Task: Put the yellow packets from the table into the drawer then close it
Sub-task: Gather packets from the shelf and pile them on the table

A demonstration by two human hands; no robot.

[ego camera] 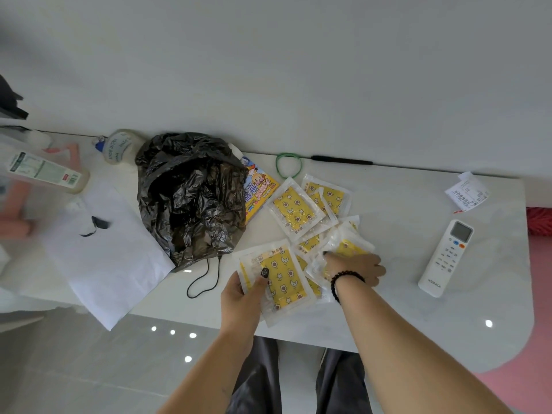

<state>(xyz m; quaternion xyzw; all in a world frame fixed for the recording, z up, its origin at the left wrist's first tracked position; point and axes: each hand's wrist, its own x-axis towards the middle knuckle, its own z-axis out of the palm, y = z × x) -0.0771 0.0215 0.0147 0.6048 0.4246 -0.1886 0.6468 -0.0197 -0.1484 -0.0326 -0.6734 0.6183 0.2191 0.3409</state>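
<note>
From the head camera, a white surface (403,309) fills the middle of the frame, with a pile of yellow packets (310,222) in clear wrappers spread across its centre; one star-and-moon packet (294,209) lies flat at the top of the pile, another (328,194) just right of it, partly overlapped. The left hand (242,297), lower centre, holds a large yellow packet (283,282) by its left edge, thumb on top and fingers beneath, so this grip is grasping that packet; the packet overlaps others beneath it. The right hand (355,267), a black bead bracelet (343,282) at its wrist, rests on crumpled packets (349,243) at the right of the pile, fingers reaching into them; whether that grip is closed round one I cannot tell. No drawer shows in the frame.

Left of the pile sits a crumpled black plastic bag (188,198) with a drawstring trailing toward the near edge; a colourful cartoon box (258,189) lies between bag and packets; a green rubber band (288,165) lies above them; a white sheet of paper (110,255) overhangs the edge at left; a labelled bottle (47,173) lies at upper left; a white remote control (446,258) and a receipt (467,192) sit at right.
</note>
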